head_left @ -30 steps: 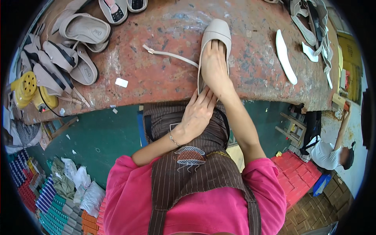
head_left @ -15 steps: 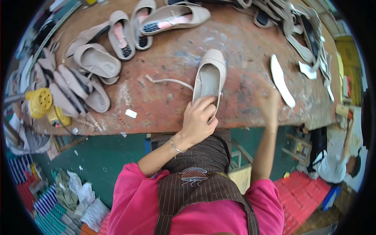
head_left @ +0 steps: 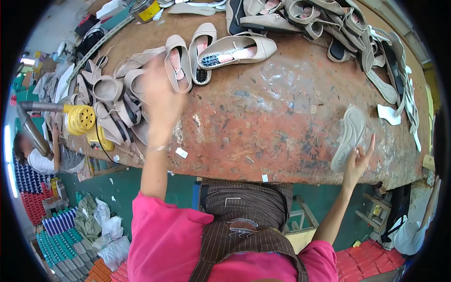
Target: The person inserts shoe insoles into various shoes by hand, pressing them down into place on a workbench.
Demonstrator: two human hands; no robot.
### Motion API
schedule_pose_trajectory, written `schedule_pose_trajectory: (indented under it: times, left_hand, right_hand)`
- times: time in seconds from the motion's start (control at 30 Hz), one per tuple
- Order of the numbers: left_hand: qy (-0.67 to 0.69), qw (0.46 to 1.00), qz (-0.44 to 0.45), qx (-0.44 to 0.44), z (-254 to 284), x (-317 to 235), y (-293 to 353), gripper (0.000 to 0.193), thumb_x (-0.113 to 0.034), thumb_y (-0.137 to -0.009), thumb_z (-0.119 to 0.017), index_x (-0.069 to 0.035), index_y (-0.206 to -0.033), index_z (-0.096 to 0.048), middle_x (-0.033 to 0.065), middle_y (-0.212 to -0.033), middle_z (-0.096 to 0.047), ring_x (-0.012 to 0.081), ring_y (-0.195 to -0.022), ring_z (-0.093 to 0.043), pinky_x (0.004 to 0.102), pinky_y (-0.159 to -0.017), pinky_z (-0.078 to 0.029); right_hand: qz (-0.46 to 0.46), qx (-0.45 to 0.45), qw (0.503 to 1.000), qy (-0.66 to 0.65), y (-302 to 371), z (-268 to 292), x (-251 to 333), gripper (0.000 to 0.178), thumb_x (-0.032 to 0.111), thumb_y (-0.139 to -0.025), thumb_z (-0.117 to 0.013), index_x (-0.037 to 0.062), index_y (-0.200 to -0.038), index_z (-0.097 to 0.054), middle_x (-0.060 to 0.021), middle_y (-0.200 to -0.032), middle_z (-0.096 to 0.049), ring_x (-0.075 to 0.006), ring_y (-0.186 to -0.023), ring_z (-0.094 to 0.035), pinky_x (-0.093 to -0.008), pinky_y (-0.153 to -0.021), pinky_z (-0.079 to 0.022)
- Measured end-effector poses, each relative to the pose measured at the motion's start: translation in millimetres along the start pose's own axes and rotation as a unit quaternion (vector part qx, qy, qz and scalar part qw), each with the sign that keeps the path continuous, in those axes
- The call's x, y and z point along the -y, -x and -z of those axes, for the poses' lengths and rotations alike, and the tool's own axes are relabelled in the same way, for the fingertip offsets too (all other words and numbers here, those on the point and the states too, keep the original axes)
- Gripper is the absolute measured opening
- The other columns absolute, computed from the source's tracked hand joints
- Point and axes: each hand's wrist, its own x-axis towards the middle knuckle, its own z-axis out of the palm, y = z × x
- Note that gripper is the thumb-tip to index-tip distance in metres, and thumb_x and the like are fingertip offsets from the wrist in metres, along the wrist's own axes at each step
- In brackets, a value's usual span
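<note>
My right hand is over the right part of the workbench, pinching the heel end of a grey shoe insole between thumb and fingers. Its index finger points up, clear of the insole. To the left, my left hand reaches out over a pile of beige shoes, smeared by motion. I cannot make out its fingers or whether it holds anything. Just beyond it lies a beige flat shoe with a pink and dotted inside. Two similar shoes, including a beige flat lying crosswise, rest to its right.
Beige sandals are heaped at the far right, with a white piece beside them. A yellow device with a pipe stands at the left edge of the worn workbench. Two other people appear at the far sides.
My left hand has swung left to the shoe pile, and the shoe it touched has left the bench's middle. The white insole is gone from its spot; my right hand now holds a grey insole.
</note>
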Motion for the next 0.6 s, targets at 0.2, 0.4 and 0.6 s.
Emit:
schedule_pose_trajectory:
  times: [0.2,0.4,0.6]
  left_hand:
    - [0.006,0.991,-0.089,0.102,-104,-65,-40,0.026,-0.014,-0.084,-0.073,-0.007,-0.109,-0.072,0.0119,-0.109,-0.068,0.0308,-0.110,-0.062,0.0453,-0.099,-0.044]
    - [0.237,0.963,-0.097,0.086,-25,-108,63,0.012,-0.002,-0.082,-0.069,-0.005,-0.092,-0.074,0.0112,-0.084,-0.066,0.0312,-0.079,-0.065,0.0414,-0.070,-0.052]
    - [0.278,0.937,-0.098,0.189,14,-100,173,0.029,-0.004,-0.077,-0.078,-0.006,-0.105,-0.077,0.0095,-0.100,-0.072,0.0273,-0.083,-0.066,0.0387,-0.075,-0.054]
  right_hand:
    - [-0.120,0.187,0.827,-0.517,36,16,33,0.056,-0.009,-0.090,-0.055,-0.0077,-0.146,-0.045,-0.0256,-0.143,-0.055,-0.0317,-0.138,-0.050,-0.0494,-0.111,-0.048]
    - [-0.060,0.103,0.895,-0.430,69,22,30,0.024,0.020,-0.103,-0.059,-0.0027,-0.108,-0.064,-0.0067,-0.090,-0.064,-0.0167,-0.072,-0.059,-0.0334,-0.074,-0.049]
    - [-0.173,0.170,0.791,-0.561,78,-8,30,0.060,0.022,-0.104,-0.041,0.0058,-0.159,-0.021,-0.0349,-0.156,-0.030,-0.0459,-0.139,-0.045,-0.0595,-0.118,-0.033]
